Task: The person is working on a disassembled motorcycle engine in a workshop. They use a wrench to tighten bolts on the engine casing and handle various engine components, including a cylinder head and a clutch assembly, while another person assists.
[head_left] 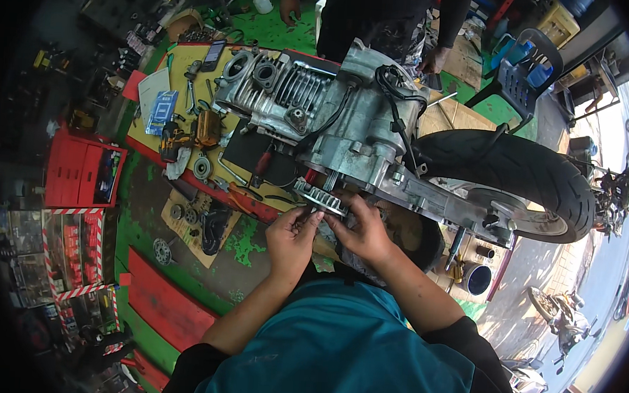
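Note:
Between my two hands is a round, silvery metal wheel with tooth-like fins [319, 197], tilted close to the near side of the engine. My left hand [295, 236] pinches its near left edge with thumb and fingers. With the fingers of my right hand [361, 229], I grip its right edge. The scooter engine [365, 121], grey and bare metal, lies across the bench just beyond, and a short shaft [333, 181] sticks out of its casing right above the wheel. I cannot tell whether wheel and shaft touch.
A black-tyred rear wheel [501, 163] joins the engine on the right. On the yellow bench top [187, 54] lie a cordless drill [174, 141], a phone [213, 56] and several tools. Another person's hand [434, 60] is beyond the engine. A red cabinet [81, 173] stands left.

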Demonstrator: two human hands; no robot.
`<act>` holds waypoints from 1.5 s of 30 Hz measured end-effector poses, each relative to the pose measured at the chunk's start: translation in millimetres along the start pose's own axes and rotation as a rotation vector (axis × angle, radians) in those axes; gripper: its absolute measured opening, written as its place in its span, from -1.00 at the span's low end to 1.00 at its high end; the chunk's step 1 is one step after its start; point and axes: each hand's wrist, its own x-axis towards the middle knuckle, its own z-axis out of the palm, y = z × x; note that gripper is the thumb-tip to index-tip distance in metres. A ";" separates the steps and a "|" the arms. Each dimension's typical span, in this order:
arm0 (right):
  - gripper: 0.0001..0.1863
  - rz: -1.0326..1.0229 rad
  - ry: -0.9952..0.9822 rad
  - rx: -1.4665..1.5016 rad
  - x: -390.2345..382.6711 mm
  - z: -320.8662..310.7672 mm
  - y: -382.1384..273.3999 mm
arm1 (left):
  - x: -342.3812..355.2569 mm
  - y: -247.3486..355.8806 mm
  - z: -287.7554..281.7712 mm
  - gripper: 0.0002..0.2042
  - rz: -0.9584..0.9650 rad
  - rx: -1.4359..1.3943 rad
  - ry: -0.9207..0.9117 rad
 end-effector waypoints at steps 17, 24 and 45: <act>-0.55 0.005 -0.070 -0.205 10.2 -13.5 -33.7 | 9.6 -6.8 -7.1 -0.85 -0.131 -0.148 -0.111; -0.68 -0.058 0.104 0.012 -3.3 7.6 6.2 | 8.2 -0.1 -3.6 -0.87 0.003 0.125 -0.039; -0.49 -0.453 -0.004 -0.211 -20.1 10.4 -32.9 | -26.9 -37.4 -44.3 -0.71 -0.071 -0.368 -0.275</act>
